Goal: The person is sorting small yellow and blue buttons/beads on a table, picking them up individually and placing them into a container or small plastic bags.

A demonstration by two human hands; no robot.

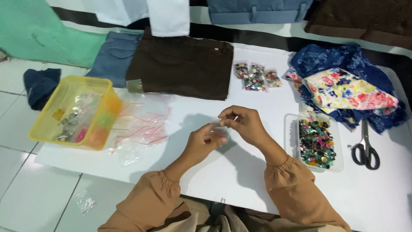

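Bare sheet (240,172) lies open between button tray (315,144) and bag pile (141,124).

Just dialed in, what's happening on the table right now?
A person in tan sleeves holds a small clear plastic bag between both hands, left hand below and right hand pinching its top edge, above the white table. A clear tray of colourful buttons sits by the right arm, with scissors beside it. Empty zip bags and a yellow bin lie to the left; three filled button bags rest further back.

pinched clear bag (217,127) contents perhaps empty
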